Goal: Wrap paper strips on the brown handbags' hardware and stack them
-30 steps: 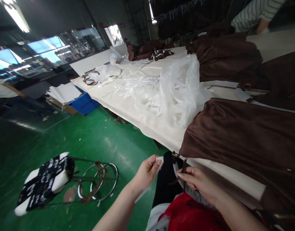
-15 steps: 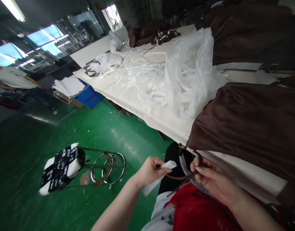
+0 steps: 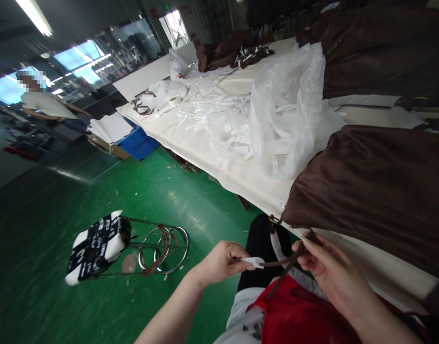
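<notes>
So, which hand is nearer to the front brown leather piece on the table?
Right. The right hand is by the near edge of the brown leather piece, holding a brown strap; the left hand is farther left, holding a white strip.

Can count two bare hands: one left hand (image 3: 224, 262), one right hand (image 3: 323, 253). Also one small white slip (image 3: 254, 262) and at least one thin dark-brown strap (image 3: 275, 263), exact number unclear among crossing lengths. On one cream-covered worktop (image 3: 237, 179), one large dark-brown leather-like bag (image 3: 377, 181) nearest, with one brass-coloured buckle (image 3: 273, 219) at the near corner; further brown pieces (image 3: 377, 52) behind, too overlapped to number. Elsewhere, one black-and-white-cushioned metal stool (image 3: 99, 246), one blue box (image 3: 139, 145), one white-shirted person (image 3: 47, 105).
</notes>
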{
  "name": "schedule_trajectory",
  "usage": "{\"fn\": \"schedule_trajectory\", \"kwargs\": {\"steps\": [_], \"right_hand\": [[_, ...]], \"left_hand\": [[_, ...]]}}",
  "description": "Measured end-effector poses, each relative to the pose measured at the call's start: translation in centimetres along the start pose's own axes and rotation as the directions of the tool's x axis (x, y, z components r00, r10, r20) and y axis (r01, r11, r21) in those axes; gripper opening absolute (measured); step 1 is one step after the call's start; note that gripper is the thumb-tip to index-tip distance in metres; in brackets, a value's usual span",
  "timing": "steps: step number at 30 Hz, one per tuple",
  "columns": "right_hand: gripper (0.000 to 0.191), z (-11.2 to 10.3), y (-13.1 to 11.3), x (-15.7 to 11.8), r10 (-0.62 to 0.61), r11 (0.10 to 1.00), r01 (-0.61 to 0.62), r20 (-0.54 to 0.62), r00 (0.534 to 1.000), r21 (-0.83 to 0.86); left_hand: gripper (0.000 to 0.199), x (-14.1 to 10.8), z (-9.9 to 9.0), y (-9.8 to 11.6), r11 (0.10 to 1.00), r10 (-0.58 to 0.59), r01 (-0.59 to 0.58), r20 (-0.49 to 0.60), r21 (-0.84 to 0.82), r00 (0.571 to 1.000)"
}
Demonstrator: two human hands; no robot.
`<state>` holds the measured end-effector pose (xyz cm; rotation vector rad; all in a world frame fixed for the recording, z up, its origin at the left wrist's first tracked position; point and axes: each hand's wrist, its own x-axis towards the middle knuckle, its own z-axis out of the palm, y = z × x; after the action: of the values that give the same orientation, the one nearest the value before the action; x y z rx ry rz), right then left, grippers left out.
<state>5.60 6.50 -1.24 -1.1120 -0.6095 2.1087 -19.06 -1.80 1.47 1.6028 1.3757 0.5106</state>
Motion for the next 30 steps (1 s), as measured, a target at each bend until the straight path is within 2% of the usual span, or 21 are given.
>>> {"fn": "schedule_trajectory", "kwargs": {"steps": [10, 19, 24, 27, 30], "right_hand": [[0.035, 1.0, -0.2, -0.6, -0.076, 0.996, 0.073, -0.06, 0.995, -0.047], [0.037, 0.4, 0.5, 0.0, -0.105, 0.99, 0.095, -0.101, 0.989, -0.102], [0.034, 0.0, 0.8, 0.2, -0.149, 0.981, 0.137, -0.078, 0.986, -0.135], [0.03, -0.4, 1.2, 0.4, -0.182, 0.971, 0.173, -0.042, 0.982, -0.165], [0.029, -0.6, 1.4, 0.4, -0.194, 0.963, 0.187, -0.013, 0.981, -0.196]], "left_hand": [[0.03, -0.6, -0.5, 2.5, 0.995, 0.06, -0.07, 0.138, 0.068, 0.989], [0.03, -0.6, 0.0, 2.0, 0.991, 0.097, -0.111, 0.166, 0.074, 0.981], [0.028, -0.6, 0.1, 2.2, 0.988, 0.112, -0.128, 0.164, 0.089, 0.98], [0.03, -0.6, 0.2, 2.2, 0.994, 0.081, -0.091, 0.159, 0.055, 0.984], [0.038, -0.6, 0.7, 1.9, 1.0, -0.022, 0.023, 0.154, -0.003, 0.988]]}}
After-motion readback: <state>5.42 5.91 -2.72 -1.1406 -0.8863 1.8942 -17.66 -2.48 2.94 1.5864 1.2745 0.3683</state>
